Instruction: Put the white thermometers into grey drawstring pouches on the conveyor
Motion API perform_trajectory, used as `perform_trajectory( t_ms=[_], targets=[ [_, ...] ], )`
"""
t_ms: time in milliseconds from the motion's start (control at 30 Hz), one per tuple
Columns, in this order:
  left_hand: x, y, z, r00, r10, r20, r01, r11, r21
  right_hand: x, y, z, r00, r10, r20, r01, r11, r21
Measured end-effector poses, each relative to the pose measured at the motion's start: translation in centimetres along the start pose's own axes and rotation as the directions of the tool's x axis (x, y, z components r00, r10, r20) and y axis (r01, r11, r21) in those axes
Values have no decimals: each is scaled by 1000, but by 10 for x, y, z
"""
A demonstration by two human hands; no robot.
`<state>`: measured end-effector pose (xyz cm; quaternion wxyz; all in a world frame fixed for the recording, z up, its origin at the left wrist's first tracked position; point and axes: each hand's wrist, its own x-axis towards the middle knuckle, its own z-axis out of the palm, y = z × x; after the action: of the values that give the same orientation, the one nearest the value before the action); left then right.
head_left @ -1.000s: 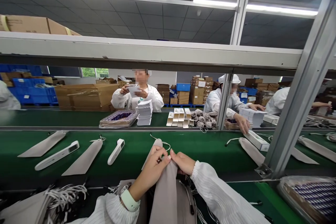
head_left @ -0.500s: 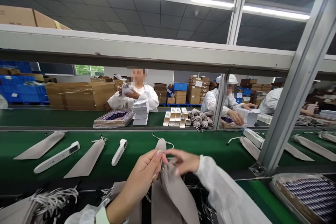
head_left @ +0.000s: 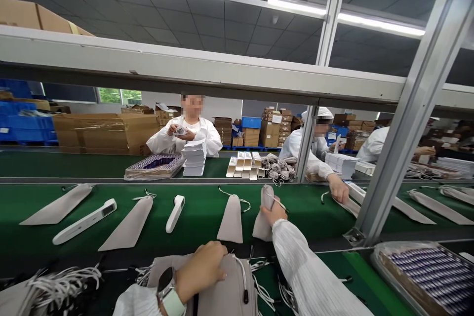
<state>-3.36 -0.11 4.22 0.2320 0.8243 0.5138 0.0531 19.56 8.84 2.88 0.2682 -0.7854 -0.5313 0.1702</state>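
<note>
My right hand (head_left: 274, 213) reaches out over the green conveyor belt (head_left: 200, 207) and grips a grey drawstring pouch (head_left: 263, 217) near its top, the pouch hanging down onto the belt. Just left of it lies another grey pouch (head_left: 230, 218) flat on the belt. My left hand (head_left: 201, 270) rests curled on the stack of grey pouches (head_left: 222, 296) at the near edge, fingers pressed on the top one. A white thermometer-like device (head_left: 175, 213) lies on the belt further left.
More pouches (head_left: 129, 223) and a longer white device (head_left: 84, 221) lie on the belt to the left. A slanted metal post (head_left: 400, 123) stands at right, with a wrapped tray (head_left: 429, 271) beside it. Co-workers in white coats work across the belt; one hand (head_left: 338, 188) reaches onto it.
My right hand has carried one pouch from the stack forward onto the belt. My left hand has dropped down onto the stack. The belt's items have shifted slightly right.
</note>
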Motion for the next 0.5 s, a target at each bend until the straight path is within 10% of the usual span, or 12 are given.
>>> perform_trajectory(
  t_ms=[100,200,267,400,500],
  targets=[
    [4,-2,8,995,31,-90,-25,997,71,-3,1,13,1000,1,16,1,993,-122],
    [5,0,8,990,21,-143,1,989,149,-12,-11,14,963,-269,13,269,955,-129],
    [6,0,5,987,10,-160,20,982,186,-23,-23,11,811,-534,240,539,841,52],
    [9,-2,-4,991,-13,-135,35,985,168,-50,-40,14,262,-686,679,545,686,482],
    [13,-8,-7,996,-28,-81,35,996,83,-63,-43,21,241,-668,704,596,674,436]
  ],
)
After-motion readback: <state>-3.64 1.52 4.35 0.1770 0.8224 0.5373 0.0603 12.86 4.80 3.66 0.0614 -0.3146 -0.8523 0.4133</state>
